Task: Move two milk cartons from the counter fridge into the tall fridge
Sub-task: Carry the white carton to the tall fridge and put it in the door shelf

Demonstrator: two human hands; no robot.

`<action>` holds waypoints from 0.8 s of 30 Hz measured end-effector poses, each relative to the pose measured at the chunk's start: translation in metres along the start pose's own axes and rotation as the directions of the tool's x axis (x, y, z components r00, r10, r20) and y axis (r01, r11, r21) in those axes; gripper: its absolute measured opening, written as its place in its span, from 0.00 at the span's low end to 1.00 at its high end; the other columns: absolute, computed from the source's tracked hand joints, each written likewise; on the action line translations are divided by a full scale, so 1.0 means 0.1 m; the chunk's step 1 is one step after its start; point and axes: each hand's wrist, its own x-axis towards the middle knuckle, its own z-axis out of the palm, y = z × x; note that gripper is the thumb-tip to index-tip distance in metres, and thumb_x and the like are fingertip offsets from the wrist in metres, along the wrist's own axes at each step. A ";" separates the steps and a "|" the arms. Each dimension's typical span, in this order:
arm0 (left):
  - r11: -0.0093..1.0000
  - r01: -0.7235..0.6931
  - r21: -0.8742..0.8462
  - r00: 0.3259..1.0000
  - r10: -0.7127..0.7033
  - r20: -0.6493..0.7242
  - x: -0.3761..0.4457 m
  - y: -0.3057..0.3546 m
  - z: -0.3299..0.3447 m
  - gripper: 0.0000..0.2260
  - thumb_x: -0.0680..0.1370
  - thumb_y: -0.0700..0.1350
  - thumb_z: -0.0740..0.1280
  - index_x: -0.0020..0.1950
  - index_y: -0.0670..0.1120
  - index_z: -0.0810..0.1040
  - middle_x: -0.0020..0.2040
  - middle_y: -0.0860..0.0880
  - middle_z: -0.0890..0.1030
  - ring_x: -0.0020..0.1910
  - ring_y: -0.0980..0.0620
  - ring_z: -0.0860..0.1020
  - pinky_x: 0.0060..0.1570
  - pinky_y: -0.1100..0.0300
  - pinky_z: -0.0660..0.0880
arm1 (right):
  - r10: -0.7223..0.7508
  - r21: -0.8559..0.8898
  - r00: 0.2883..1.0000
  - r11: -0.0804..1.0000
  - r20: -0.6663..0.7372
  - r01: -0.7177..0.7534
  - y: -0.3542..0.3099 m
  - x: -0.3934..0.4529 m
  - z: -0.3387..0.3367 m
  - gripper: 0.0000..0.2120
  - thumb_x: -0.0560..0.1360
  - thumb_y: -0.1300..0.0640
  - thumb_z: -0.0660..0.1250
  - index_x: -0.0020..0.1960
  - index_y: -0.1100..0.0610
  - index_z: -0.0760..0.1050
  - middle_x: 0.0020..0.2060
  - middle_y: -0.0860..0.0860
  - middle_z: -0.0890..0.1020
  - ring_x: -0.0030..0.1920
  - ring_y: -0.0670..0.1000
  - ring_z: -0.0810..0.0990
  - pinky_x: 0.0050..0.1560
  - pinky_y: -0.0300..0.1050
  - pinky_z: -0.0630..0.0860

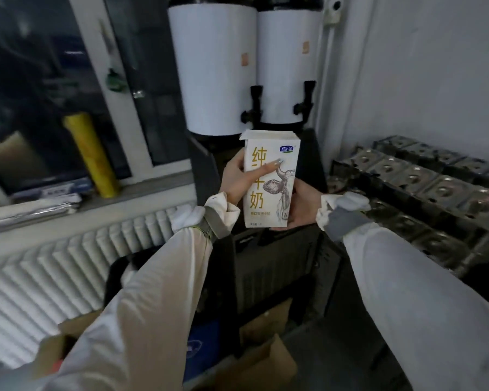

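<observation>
A white milk carton [277, 153] with gold characters and a cow drawing stands upright in mid-air at the centre of the head view. My left hand [237, 182] grips its left side, with a finger laid across the front. My right hand [301, 206] holds its lower right side and base from behind. Both arms wear white sleeves. No fridge is plainly in view, and no second carton shows.
Two tall white drink dispensers [212, 66] with black taps stand behind the carton. Steel lidded containers [441, 190] fill the counter at right. A radiator [54, 266] runs under the window sill at left. Cardboard boxes [263, 359] lie on the floor below.
</observation>
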 end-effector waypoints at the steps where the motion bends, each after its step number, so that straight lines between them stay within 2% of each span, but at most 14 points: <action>1: 1.000 -0.001 0.014 0.999 0.002 -0.037 -0.03 0.03 -0.22 0.14 0.71 0.42 0.79 0.53 0.47 0.80 0.47 0.51 0.87 0.42 0.54 0.86 0.40 0.62 0.81 | 0.021 -0.019 0.999 1.000 0.046 -0.020 -0.03 0.11 0.20 0.31 0.76 0.32 0.52 0.54 0.57 0.78 0.46 0.58 0.86 0.51 0.61 0.81 0.47 0.57 0.78; 3: 1.000 0.010 0.025 0.997 -0.008 -0.081 -0.08 0.07 -0.48 0.15 0.71 0.42 0.79 0.54 0.46 0.80 0.46 0.50 0.87 0.42 0.53 0.86 0.40 0.61 0.81 | 0.026 -0.022 0.991 0.999 0.128 -0.024 -0.06 0.28 0.41 0.31 0.75 0.32 0.53 0.54 0.57 0.79 0.44 0.59 0.86 0.46 0.61 0.85 0.43 0.56 0.81; 4: 0.999 0.008 0.038 0.994 -0.003 -0.110 -0.10 0.08 -0.67 0.15 0.70 0.42 0.79 0.54 0.46 0.80 0.46 0.50 0.87 0.42 0.53 0.86 0.40 0.60 0.81 | 0.032 -0.027 0.987 0.999 0.158 -0.028 -0.08 0.38 0.57 0.32 0.75 0.31 0.54 0.56 0.57 0.79 0.48 0.59 0.86 0.47 0.61 0.85 0.42 0.56 0.82; 7: 0.999 0.009 0.051 0.978 0.002 -0.210 -0.19 0.13 -1.36 0.16 0.70 0.43 0.80 0.54 0.45 0.80 0.46 0.48 0.87 0.43 0.50 0.86 0.41 0.58 0.82 | 0.074 -0.108 0.980 0.993 0.184 -0.055 -0.13 0.81 1.18 0.37 0.71 0.28 0.57 0.66 0.55 0.74 0.63 0.59 0.78 0.61 0.62 0.77 0.54 0.60 0.77; 8: 0.998 0.009 0.060 0.973 0.006 -0.231 -0.21 0.13 -1.57 0.16 0.70 0.43 0.80 0.54 0.45 0.80 0.46 0.49 0.87 0.43 0.51 0.86 0.41 0.58 0.82 | 0.078 -0.127 0.978 0.990 0.191 -0.054 -0.13 0.94 1.37 0.37 0.71 0.27 0.57 0.65 0.54 0.75 0.63 0.58 0.78 0.62 0.61 0.76 0.56 0.60 0.76; 11: 0.996 0.027 0.090 0.960 -0.001 -0.281 -0.23 0.09 -2.17 0.15 0.70 0.43 0.79 0.54 0.45 0.80 0.44 0.51 0.88 0.42 0.52 0.87 0.40 0.59 0.81 | 0.112 -0.131 0.962 0.988 0.251 -0.081 -0.13 1.32 1.92 0.35 0.71 0.28 0.57 0.59 0.56 0.79 0.58 0.58 0.81 0.59 0.61 0.77 0.51 0.59 0.79; 14: 0.992 0.057 0.112 0.953 -0.021 -0.302 -0.21 -0.01 -2.60 0.17 0.70 0.44 0.80 0.55 0.47 0.80 0.46 0.51 0.88 0.43 0.52 0.87 0.41 0.59 0.81 | 0.146 -0.112 0.948 0.987 0.284 -0.118 -0.08 1.67 2.24 0.37 0.69 0.29 0.61 0.67 0.55 0.74 0.63 0.59 0.78 0.63 0.62 0.75 0.57 0.60 0.76; 16: 0.990 0.072 0.121 0.945 -0.028 -0.326 -0.16 -0.07 -3.00 0.15 0.70 0.43 0.80 0.53 0.49 0.80 0.44 0.53 0.87 0.43 0.54 0.87 0.40 0.61 0.81 | 0.156 -0.115 0.943 0.985 0.293 -0.127 -0.07 1.97 2.55 0.37 0.69 0.30 0.62 0.66 0.56 0.75 0.62 0.60 0.79 0.63 0.63 0.75 0.61 0.61 0.73; 18: 0.989 0.080 0.126 0.941 -0.033 -0.336 -0.11 -0.10 -3.32 0.14 0.70 0.43 0.79 0.52 0.50 0.79 0.43 0.55 0.87 0.41 0.57 0.86 0.39 0.63 0.80 | 0.147 -0.139 0.939 0.984 0.310 -0.108 -0.10 2.19 2.81 0.36 0.69 0.30 0.62 0.60 0.59 0.80 0.58 0.60 0.82 0.61 0.63 0.77 0.62 0.61 0.73; 20: 0.986 0.078 0.144 0.939 -0.025 -0.342 -0.04 -0.14 -3.63 0.14 0.70 0.43 0.79 0.52 0.50 0.79 0.45 0.54 0.87 0.42 0.56 0.86 0.39 0.63 0.81 | 0.159 -0.170 0.939 0.979 0.306 -0.111 -0.15 2.39 3.06 0.37 0.67 0.30 0.64 0.61 0.60 0.79 0.60 0.60 0.81 0.61 0.63 0.76 0.63 0.61 0.73; 22: 0.986 0.068 0.150 0.936 -0.011 -0.351 0.02 -0.17 -3.83 0.15 0.70 0.44 0.80 0.53 0.50 0.80 0.48 0.51 0.87 0.45 0.53 0.86 0.42 0.60 0.81 | 0.162 -0.182 0.936 0.977 0.312 -0.108 -0.20 2.49 3.23 0.40 0.61 0.32 0.69 0.64 0.59 0.76 0.61 0.60 0.80 0.61 0.62 0.77 0.59 0.60 0.76; 24: 0.986 0.065 0.153 0.930 -0.005 -0.368 0.08 -0.17 -4.04 0.15 0.70 0.44 0.80 0.53 0.49 0.80 0.48 0.50 0.87 0.45 0.52 0.87 0.41 0.60 0.81 | 0.165 -0.176 0.933 0.978 0.319 -0.113 -0.25 2.61 3.42 0.40 0.61 0.32 0.68 0.62 0.59 0.77 0.60 0.59 0.80 0.59 0.61 0.78 0.52 0.58 0.79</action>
